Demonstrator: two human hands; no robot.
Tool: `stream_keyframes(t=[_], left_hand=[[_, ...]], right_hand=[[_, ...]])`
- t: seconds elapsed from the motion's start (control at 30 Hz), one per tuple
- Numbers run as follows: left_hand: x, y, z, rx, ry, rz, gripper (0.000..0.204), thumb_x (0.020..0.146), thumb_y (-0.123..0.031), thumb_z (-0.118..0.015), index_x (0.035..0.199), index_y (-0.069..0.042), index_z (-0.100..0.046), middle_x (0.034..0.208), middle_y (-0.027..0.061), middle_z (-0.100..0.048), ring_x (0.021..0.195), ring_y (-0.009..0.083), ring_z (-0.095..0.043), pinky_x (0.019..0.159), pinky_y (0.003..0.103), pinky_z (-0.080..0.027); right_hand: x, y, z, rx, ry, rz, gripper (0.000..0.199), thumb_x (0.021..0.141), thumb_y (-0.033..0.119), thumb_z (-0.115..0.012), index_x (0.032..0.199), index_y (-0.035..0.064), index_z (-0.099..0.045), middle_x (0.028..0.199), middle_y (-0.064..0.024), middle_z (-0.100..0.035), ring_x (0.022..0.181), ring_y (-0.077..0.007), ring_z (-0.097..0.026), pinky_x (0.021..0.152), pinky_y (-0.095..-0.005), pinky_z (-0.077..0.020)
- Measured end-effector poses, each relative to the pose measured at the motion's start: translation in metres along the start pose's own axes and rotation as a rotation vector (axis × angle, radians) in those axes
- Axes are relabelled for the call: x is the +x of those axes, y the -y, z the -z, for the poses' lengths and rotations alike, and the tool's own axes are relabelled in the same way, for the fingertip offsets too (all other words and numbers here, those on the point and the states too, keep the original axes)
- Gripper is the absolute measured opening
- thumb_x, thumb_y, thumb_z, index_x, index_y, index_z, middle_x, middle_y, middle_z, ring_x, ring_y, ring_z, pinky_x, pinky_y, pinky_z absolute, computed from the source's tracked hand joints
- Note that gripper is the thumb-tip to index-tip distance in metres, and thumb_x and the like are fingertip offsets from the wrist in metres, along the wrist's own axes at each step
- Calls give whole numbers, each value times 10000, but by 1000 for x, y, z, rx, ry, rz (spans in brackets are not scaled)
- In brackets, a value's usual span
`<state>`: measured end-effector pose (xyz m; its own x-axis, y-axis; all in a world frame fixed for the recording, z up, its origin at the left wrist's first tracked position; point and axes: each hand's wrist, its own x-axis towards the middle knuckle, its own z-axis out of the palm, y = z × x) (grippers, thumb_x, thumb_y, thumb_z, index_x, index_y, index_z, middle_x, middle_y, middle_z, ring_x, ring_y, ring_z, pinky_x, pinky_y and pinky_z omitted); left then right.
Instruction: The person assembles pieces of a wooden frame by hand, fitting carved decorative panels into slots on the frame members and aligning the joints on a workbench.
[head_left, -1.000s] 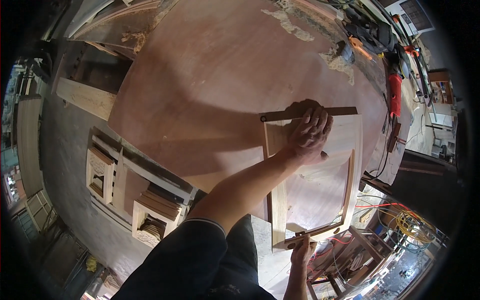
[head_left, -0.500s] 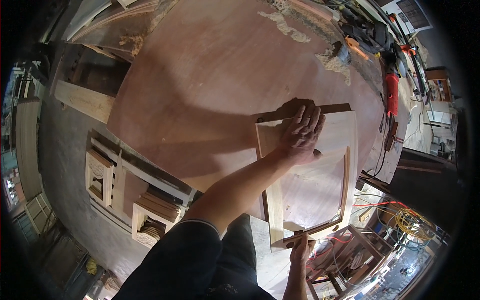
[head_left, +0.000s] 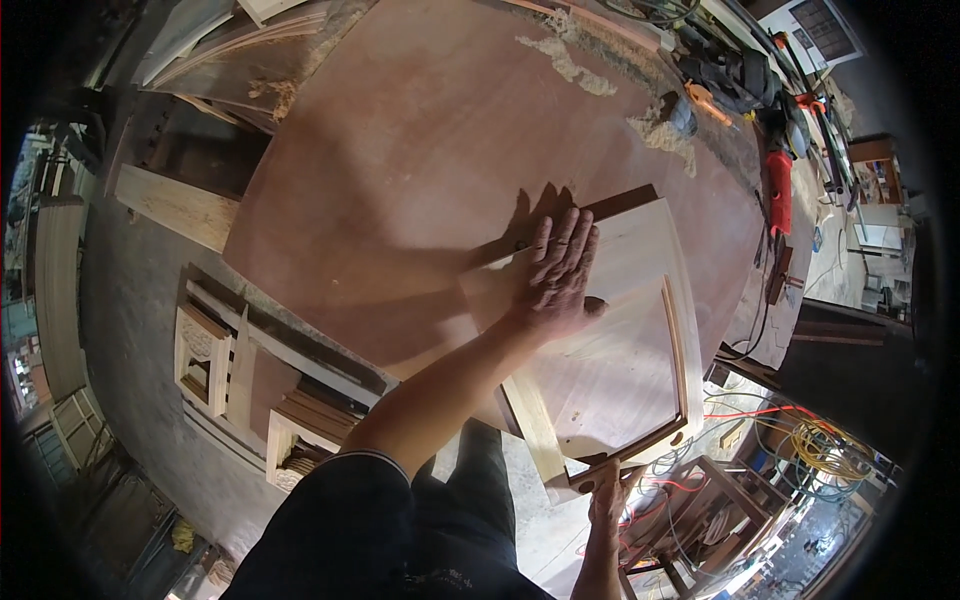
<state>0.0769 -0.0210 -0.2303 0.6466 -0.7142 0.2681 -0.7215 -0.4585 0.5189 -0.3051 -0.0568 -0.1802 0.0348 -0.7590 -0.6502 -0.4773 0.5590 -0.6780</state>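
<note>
While left hand (head_left: 560, 272) touches frame (head_left: 640, 240), sawdust (head_left: 665, 140), tools (head_left: 779, 190) lie beyond.

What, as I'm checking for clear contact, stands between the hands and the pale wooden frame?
Nothing visible: the left hand lies directly on the far rail of the wooden frame, and the right hand grips its near edge.

Got the left arm (head_left: 450, 385) stretched way out on a diagonal, with the left hand (head_left: 556, 275) palm down, fingers (head_left: 568, 238) pretty straight, thumb (head_left: 594, 306) poking right, plus the right hand (head_left: 606, 488) lower and closer in, bent into a grip above a near-upright forearm (head_left: 596, 555).
</note>
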Motion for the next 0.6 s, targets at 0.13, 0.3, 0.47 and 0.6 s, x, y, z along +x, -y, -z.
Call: stream_keyframes(t=[0.13, 0.3, 0.47, 0.6], left_hand=[[-17, 3, 13, 81, 37, 59, 1054, 827, -627, -651, 1559, 79, -374, 1688, 235, -260, 1599, 357, -166, 1293, 559, -17], [-42, 6, 33, 93, 107, 157, 1087, 862, -644, -642, 1584, 94, -302, 1692, 260, -231, 1607, 364, -130, 1280, 579, 20], [-74, 2, 49, 64, 147, 280, 1090, 850, -557, -713, 1588, 104, -260, 1696, 277, -193, 1602, 401, -106, 1267, 597, 25], [-96, -8, 57, 90, 170, 330, 1097, 845, -526, -721, 1572, 139, -237, 1669, 324, -199, 1565, 452, -176, 1250, 635, -19]], right_hand=[[21, -12, 22, -230, 24, 96, 929, 1019, 296, -660, 1671, 84, -33, 1380, -177, -552, 911, -227, -635, 582, -286, -508], [41, -8, 53, -921, 12, 248, 960, 1000, 433, -674, 1623, -45, -122, 1027, -268, -699, 877, -358, -686, 723, -425, -518], [24, 42, 23, -1125, -41, 121, 885, 984, 358, -698, 1597, -71, -223, 1086, -306, -706, 1035, -453, -686, 915, -476, -522], [47, 18, 42, -1051, -119, 513, 802, 981, 381, -688, 1519, -126, -378, 1329, -358, -596, 1218, -449, -608, 1034, -470, -477]])
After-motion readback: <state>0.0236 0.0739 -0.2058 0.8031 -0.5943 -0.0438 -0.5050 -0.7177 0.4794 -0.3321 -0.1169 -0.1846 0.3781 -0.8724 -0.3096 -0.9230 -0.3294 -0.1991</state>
